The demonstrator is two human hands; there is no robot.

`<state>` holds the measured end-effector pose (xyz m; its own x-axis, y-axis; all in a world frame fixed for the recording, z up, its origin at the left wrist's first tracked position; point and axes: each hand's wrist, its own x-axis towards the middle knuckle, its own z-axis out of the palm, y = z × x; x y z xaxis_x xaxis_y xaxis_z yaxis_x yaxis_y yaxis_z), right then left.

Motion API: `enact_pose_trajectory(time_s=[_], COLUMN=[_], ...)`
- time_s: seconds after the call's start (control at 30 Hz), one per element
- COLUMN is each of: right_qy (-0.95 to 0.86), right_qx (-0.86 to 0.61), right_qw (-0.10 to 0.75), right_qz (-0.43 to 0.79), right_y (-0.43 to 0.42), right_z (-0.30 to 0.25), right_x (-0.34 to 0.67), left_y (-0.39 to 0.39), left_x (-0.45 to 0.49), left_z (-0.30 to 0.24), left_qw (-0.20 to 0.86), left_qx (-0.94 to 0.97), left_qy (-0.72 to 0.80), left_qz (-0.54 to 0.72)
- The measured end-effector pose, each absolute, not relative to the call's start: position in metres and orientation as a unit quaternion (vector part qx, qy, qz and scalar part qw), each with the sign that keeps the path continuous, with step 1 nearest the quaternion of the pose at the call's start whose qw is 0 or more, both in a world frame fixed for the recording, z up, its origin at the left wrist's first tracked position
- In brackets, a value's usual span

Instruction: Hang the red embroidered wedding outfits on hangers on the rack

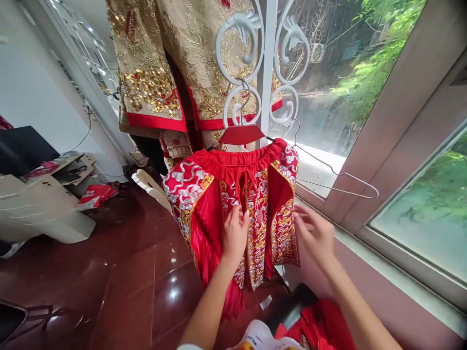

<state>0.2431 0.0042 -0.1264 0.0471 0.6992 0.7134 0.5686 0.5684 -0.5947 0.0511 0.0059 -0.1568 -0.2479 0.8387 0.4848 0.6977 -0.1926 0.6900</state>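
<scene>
A red pleated skirt [258,204] with silver and gold embroidered panels hangs by its gathered waistband from a hanger [242,133]. A red drawstring [239,182] dangles from the front of the waistband. My left hand [234,233] is in front of the skirt's middle, its fingers closed around the lower end of the drawstring; the fingertips hide the cord's end. Beside the skirt's right edge is my right hand [316,238], slightly blurred, with thumb and fingers curved and apart. Whether it touches the embroidered panel [284,228] I cannot tell.
Gold-sequined garments [149,87] hang behind on a white scrollwork frame [268,63]. An unused wire hanger [339,174] sticks out by the window [328,97]. Red fabric [321,325] lies low near me. A cluttered desk [47,204] stands at left on the tiled floor [134,282].
</scene>
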Motion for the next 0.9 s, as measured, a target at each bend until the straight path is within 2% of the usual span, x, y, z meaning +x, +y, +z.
enact_pose_trajectory(time_s=[0.13, 0.27, 0.43, 0.5, 0.57, 0.63, 0.7, 0.8, 0.9], right_qy=[-0.716, -0.690, -0.716, -0.746, -0.794, -0.831, -0.841, -0.858, -0.867], right_qx=[-0.429, -0.577, -0.616, -0.607, -0.581, -0.549, -0.534, -0.500, -0.488], right_qw=[0.548, 0.435, 0.326, 0.272, 0.179, 0.074, 0.016, -0.020, 0.020], right_qz=[0.060, -0.025, -0.049, -0.041, -0.003, 0.053, 0.087, 0.117, 0.101], right_y=[0.043, 0.074, 0.070, 0.056, 0.035, 0.009, -0.018, -0.046, -0.042], right_z=[-0.099, -0.083, -0.086, -0.100, -0.127, -0.165, -0.201, -0.223, -0.187], right_x=[0.175, 0.123, 0.118, 0.131, 0.145, 0.155, 0.158, 0.154, 0.152], left_y=[0.016, -0.002, -0.031, -0.039, -0.043, -0.041, -0.032, -0.009, 0.012], left_x=[0.049, 0.050, 0.040, 0.034, 0.029, 0.025, 0.023, 0.022, 0.021], left_z=[-0.112, -0.107, -0.119, -0.122, -0.120, -0.111, -0.099, -0.081, -0.072], left_qw=[-0.002, -0.033, -0.022, -0.027, -0.045, -0.089, -0.155, -0.222, -0.211], left_qx=[0.591, 0.568, 0.535, 0.525, 0.529, 0.559, 0.621, 0.709, 0.730], left_qy=[0.620, 0.650, 0.679, 0.677, 0.660, 0.627, 0.583, 0.538, 0.562], left_qz=[0.516, 0.504, 0.502, 0.515, 0.532, 0.534, 0.500, 0.398, 0.327])
